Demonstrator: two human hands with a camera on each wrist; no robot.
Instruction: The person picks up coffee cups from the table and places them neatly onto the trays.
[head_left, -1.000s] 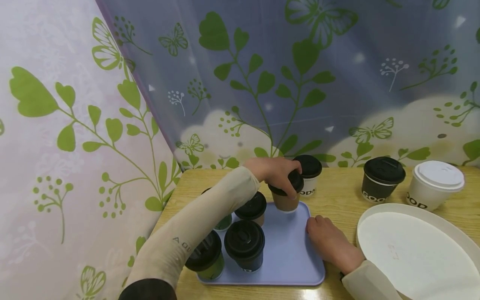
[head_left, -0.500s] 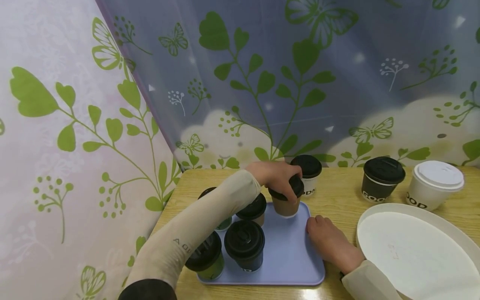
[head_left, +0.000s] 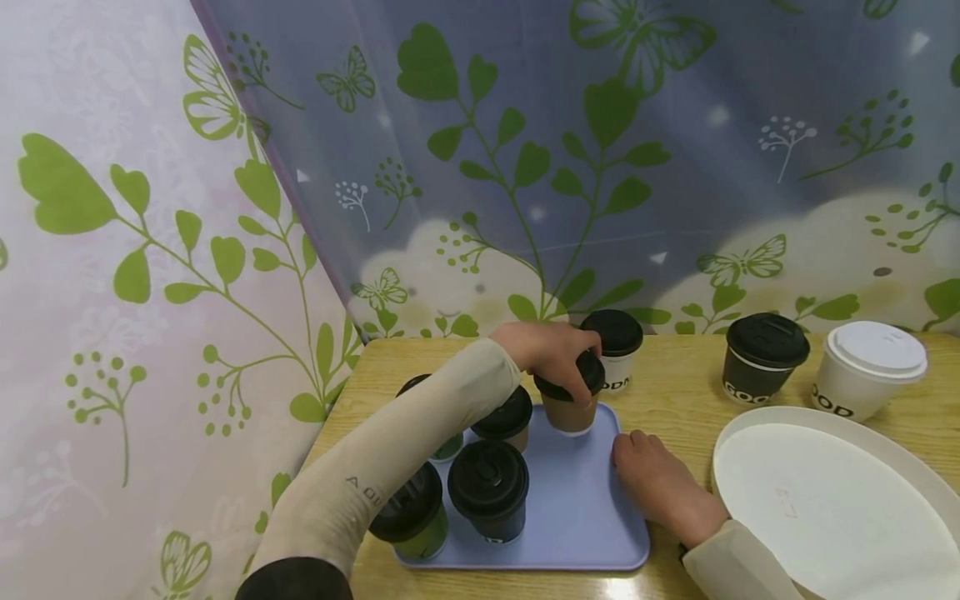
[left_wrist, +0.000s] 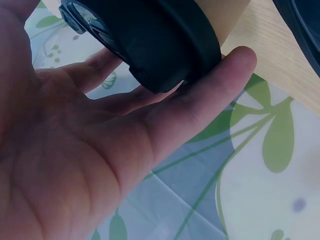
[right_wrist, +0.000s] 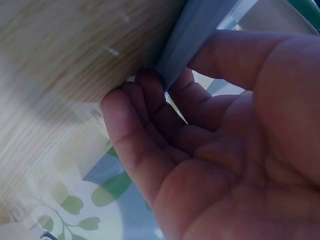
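Note:
My left hand [head_left: 551, 354] grips a brown paper coffee cup [head_left: 568, 415] from above by its black lid [left_wrist: 165, 42]. In the left wrist view the fingers spread round that lid. The cup stands upright at the far right corner of the lavender tray [head_left: 577, 517]. At the tray's right edge, my right hand [head_left: 660, 483] holds the rim, its fingers curled against it in the right wrist view. Also on the tray are a dark blue cup [head_left: 491, 496], a green cup [head_left: 420, 533] and a cup with a black lid [head_left: 504, 414]; my left forearm partly hides another behind.
Just behind the tray stands a white cup [head_left: 617, 367] with a black lid. Further right are a black cup [head_left: 757, 375] and a white-lidded cup [head_left: 858, 383]. A round white tray [head_left: 825, 500] lies right of my right hand. A patterned curtain [head_left: 480, 167] backs the table.
My left hand and the brown cup have come slightly lower and nearer over the tray's far corner, then stayed there. The right hand has not moved.

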